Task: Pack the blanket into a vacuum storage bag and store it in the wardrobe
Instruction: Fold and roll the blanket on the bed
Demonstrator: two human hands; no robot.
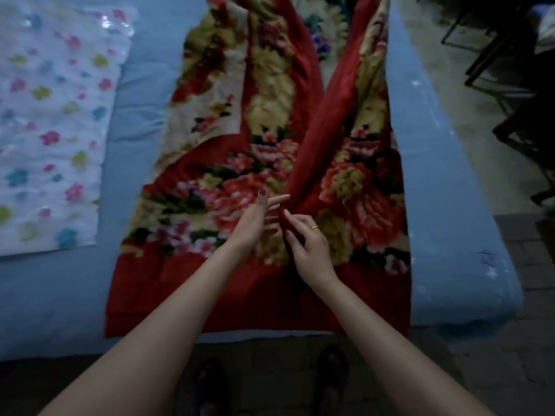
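Two sandalled feet are standing nearest; left hand open, right hand pinching the folded red floral plush blanket, flowered plastic bag lying left.

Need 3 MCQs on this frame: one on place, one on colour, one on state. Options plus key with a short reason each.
1. Where does the flower-print vacuum storage bag lie?
A. left of the blanket
B. on the blanket
C. on the floor

2. Main colour of the floral blanket?
A. green
B. red
C. grey

3. State of the blanket?
A. sealed in the bag
B. rolled tight
C. spread on the blue bed, folded lengthwise

Key: 1 A, the bag lies flat on the bed to the blanket's left. 2 B, its borders and ground are red. 3 C, its long edges meet at a centre seam where the left hand and right hand work.
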